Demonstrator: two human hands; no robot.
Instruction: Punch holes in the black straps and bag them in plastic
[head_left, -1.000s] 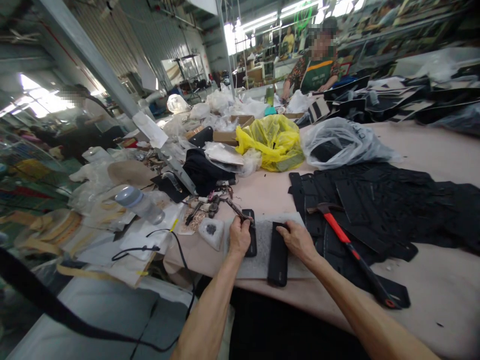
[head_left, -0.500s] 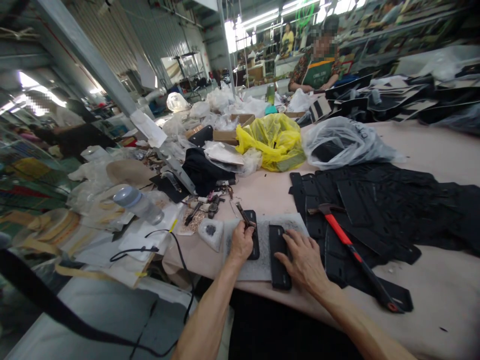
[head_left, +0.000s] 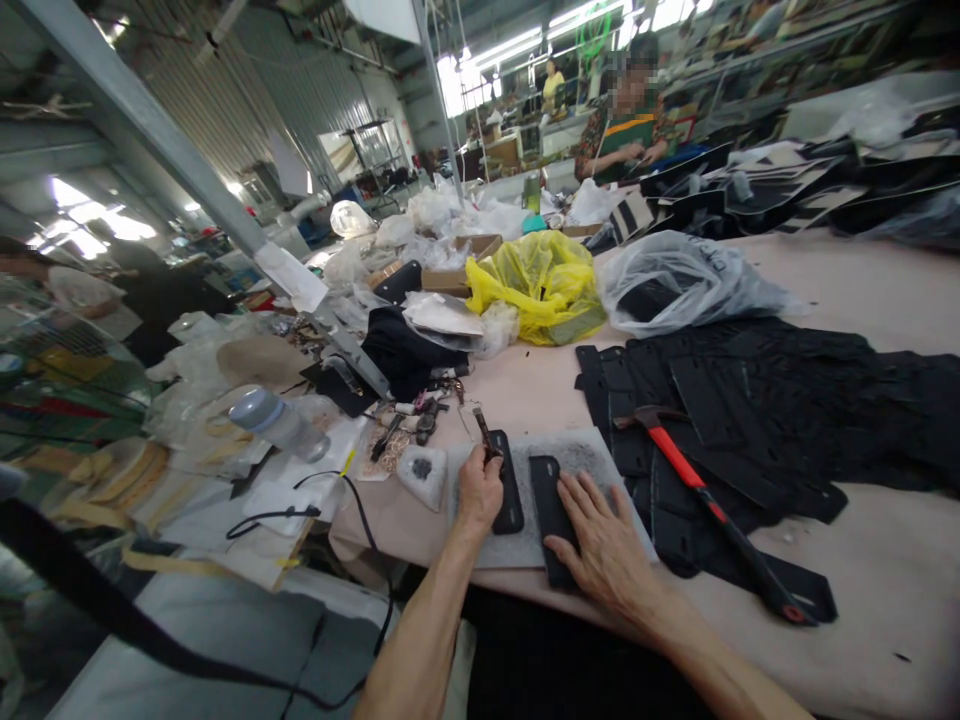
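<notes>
Two black leather strips lie side by side on a grey felt pad at the table's near edge. My left hand is closed round a thin metal tool whose tip points up and away, and it rests on the left strip. My right hand lies flat with fingers spread on the right strip, pressing its near half.
A red-handled hammer lies right of the pad on a pile of black leather pieces. Yellow and clear plastic bags sit behind. A water bottle, cable and small metal parts clutter the left. A person in a green apron works far across.
My right hand slid from the right strip's far end down toward its near end and flattened on it. The left hand's tool tilted upward. The view shifted slightly.
</notes>
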